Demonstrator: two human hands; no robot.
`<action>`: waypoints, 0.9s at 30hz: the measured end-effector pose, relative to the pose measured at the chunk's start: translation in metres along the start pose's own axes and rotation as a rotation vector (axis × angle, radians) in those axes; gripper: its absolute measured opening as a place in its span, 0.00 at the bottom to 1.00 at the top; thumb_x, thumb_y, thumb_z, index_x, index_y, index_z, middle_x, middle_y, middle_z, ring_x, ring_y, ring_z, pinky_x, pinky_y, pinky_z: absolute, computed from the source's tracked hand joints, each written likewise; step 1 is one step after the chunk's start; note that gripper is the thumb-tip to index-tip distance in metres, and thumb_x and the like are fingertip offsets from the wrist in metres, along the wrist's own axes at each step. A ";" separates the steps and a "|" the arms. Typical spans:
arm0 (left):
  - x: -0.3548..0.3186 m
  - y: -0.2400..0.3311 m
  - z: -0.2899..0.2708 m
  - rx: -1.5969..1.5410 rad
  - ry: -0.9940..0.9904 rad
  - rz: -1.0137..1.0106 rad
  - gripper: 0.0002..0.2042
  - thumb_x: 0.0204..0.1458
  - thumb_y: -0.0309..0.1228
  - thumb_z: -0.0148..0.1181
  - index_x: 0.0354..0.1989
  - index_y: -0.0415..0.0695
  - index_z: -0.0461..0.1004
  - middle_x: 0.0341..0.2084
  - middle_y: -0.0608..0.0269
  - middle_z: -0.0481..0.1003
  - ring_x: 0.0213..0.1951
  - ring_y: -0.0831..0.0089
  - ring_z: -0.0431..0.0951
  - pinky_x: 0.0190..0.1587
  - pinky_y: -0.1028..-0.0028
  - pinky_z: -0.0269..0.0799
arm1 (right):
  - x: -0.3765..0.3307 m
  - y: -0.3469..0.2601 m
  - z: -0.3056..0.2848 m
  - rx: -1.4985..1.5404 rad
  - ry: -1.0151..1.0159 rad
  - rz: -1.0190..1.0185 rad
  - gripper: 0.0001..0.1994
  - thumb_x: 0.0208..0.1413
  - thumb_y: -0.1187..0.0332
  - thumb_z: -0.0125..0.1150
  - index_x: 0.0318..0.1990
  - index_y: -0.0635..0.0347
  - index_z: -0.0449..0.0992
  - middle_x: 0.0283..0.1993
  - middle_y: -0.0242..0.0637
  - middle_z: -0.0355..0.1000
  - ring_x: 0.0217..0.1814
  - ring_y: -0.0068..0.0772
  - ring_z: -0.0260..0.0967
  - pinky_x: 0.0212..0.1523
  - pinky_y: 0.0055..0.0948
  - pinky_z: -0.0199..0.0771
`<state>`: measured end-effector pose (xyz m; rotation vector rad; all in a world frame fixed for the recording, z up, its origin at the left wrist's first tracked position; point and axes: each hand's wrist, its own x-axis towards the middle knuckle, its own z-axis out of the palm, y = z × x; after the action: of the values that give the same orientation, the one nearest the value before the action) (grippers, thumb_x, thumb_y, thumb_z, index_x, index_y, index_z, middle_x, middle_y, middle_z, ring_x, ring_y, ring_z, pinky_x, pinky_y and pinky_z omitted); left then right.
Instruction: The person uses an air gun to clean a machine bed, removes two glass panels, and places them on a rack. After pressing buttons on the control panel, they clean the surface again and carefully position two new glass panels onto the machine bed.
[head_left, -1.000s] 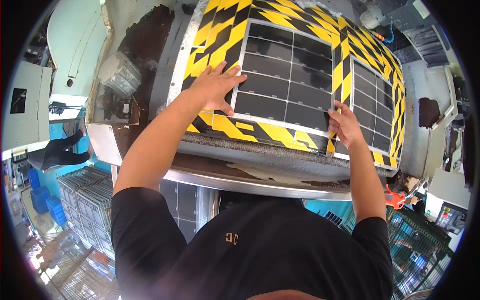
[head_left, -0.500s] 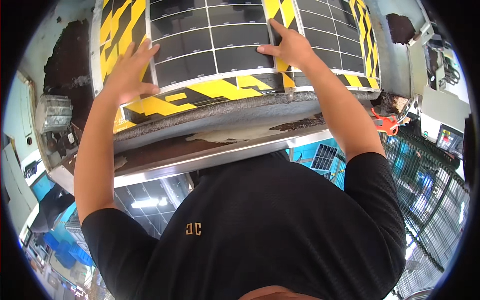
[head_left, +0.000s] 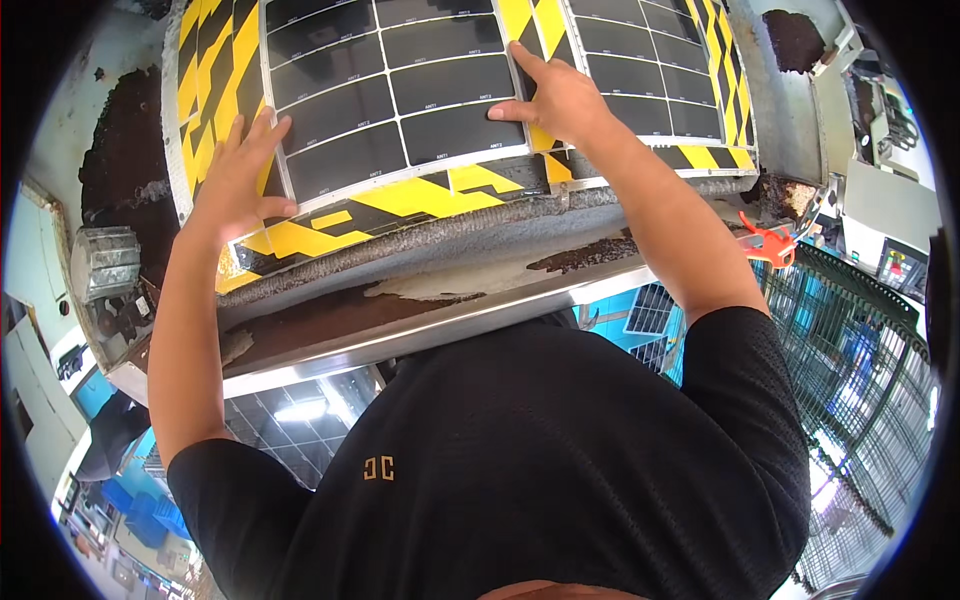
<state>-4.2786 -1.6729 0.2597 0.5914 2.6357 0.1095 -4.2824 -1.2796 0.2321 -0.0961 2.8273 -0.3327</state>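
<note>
Both hands are flat and spread on the sheet of dark rectangular panels, which lies on the yellow-and-black striped bench. The left hand presses its lower left corner, gripping nothing. The right hand has slid inward along the sheet's right edge, so the sheet looks pinned flat.

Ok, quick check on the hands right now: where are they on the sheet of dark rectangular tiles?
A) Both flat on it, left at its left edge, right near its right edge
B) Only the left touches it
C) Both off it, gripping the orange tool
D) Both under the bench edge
A: the left hand lies open-palmed at the left edge of the tile sheet, and the right hand presses flat at the striped strip on its right.
</note>
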 end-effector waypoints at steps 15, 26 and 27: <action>0.006 -0.001 0.001 -0.022 -0.007 -0.011 0.51 0.31 0.35 0.77 0.69 0.57 0.54 0.71 0.62 0.48 0.72 0.55 0.41 0.72 0.53 0.40 | -0.001 0.000 0.000 -0.024 0.019 -0.005 0.47 0.40 0.34 0.63 0.68 0.48 0.59 0.42 0.48 0.72 0.49 0.46 0.73 0.49 0.40 0.73; 0.010 -0.021 0.010 -0.012 0.042 0.125 0.44 0.43 0.33 0.70 0.70 0.61 0.52 0.72 0.65 0.46 0.72 0.52 0.44 0.71 0.59 0.45 | 0.002 0.006 0.004 0.008 0.040 -0.007 0.46 0.42 0.38 0.67 0.69 0.41 0.59 0.36 0.49 0.72 0.40 0.49 0.73 0.43 0.41 0.71; 0.007 -0.022 0.013 0.005 0.059 0.123 0.44 0.44 0.35 0.70 0.70 0.61 0.52 0.72 0.65 0.46 0.72 0.52 0.44 0.71 0.59 0.46 | 0.003 0.006 0.005 -0.012 0.036 -0.034 0.46 0.40 0.36 0.67 0.67 0.46 0.61 0.38 0.52 0.73 0.43 0.53 0.74 0.44 0.43 0.73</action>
<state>-4.2870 -1.6900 0.2414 0.7627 2.6560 0.1593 -4.2839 -1.2750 0.2253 -0.1425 2.8665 -0.3284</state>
